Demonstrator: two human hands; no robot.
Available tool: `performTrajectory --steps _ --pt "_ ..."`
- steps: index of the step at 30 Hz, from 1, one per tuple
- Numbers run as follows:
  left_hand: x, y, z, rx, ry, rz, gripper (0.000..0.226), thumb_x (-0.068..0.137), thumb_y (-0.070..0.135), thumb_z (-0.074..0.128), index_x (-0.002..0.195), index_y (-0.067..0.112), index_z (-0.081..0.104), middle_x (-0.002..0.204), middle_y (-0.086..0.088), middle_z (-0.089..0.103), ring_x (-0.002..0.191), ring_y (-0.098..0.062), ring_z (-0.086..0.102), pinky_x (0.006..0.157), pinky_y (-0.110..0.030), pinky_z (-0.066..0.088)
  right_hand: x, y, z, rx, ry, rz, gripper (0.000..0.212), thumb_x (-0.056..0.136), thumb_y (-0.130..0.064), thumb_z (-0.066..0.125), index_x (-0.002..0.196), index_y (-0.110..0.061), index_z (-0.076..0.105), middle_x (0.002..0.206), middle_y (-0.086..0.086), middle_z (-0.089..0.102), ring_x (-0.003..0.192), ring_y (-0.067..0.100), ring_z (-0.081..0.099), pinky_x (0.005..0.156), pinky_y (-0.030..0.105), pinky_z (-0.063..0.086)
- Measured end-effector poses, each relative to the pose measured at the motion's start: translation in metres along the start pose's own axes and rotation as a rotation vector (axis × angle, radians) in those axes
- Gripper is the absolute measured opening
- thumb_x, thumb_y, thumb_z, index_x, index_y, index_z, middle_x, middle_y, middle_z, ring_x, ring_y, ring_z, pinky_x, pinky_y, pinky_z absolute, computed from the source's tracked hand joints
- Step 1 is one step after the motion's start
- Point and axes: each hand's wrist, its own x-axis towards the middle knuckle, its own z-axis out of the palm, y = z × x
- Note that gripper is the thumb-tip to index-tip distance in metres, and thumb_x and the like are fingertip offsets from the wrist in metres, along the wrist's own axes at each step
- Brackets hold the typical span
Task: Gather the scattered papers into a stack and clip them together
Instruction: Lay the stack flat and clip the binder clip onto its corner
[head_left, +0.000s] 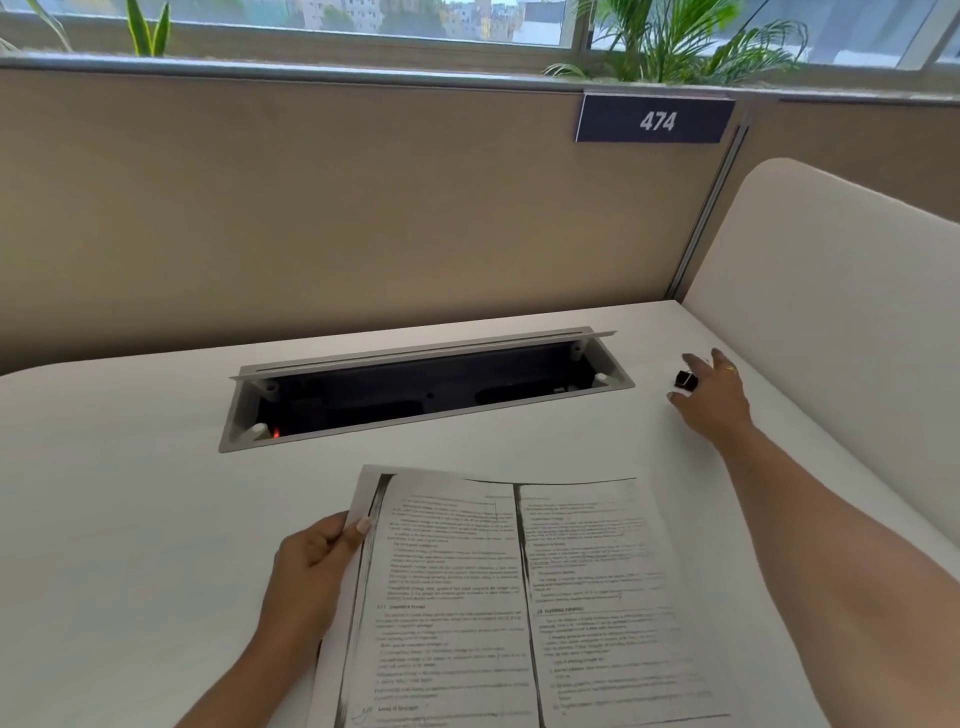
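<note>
Left hand (306, 561): clamped on the papers (519, 597). The thumb (358, 530) lies on top of the sheets at their left edge and the fingers curl underneath. The papers form 1 gathered stack. From this grip the stack extends to the right and toward the person, lying on the desk (130, 493). The top sheet shows 2 printed pages side by side, with a dark copy line between them.

Right hand (719, 395): extended well beyond and to the right of the left-hand grip, with the fingers spread apart and nearly straight. A small black binder clip (685, 380) sits on the desk in the gap between the forefinger and the thumb. Whether either digit touches the clip cannot be told. No pinch is closed on it. 1 ring (730, 368) is visible on a finger of this hand.

The clip and the stack are well apart, with bare desk between them.

Beyond the left-hand grip, an open cable tray (426, 395) is recessed in the desk. Behind it stands a beige partition (311, 208) carrying a plate marked 474 (655, 120). A white side panel (831, 291) stands just to the right of the right hand.
</note>
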Motion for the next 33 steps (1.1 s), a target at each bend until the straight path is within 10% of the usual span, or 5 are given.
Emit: performTrajectory --steps 17,33 --pt "-0.001 0.001 0.003 -0.001 0.014 -0.011 0.020 0.090 0.020 0.054 0.085 0.017 0.072 0.077 -0.004 0.076 0.073 -0.026 0.071 0.069 -0.035 0.055 -0.001 0.001 0.013 0.024 0.095 0.019 0.034 0.086 -0.003 0.057 0.119 0.002 0.056 0.119 0.024 0.055 0.114 0.036 0.048 0.091 0.038 0.037" --pt "-0.079 -0.007 -0.041 -0.096 0.070 -0.208 0.019 0.091 0.017 0.055 0.082 0.011 0.070 0.087 -0.014 0.072 0.085 -0.034 0.066 0.089 -0.051 0.051 -0.164 -0.080 -0.020 0.661 -0.083 0.109 0.011 0.079 -0.005 0.069 0.084 -0.009 0.060 0.087 0.014 0.068 0.079 0.026 0.066 0.066 0.022 0.052"
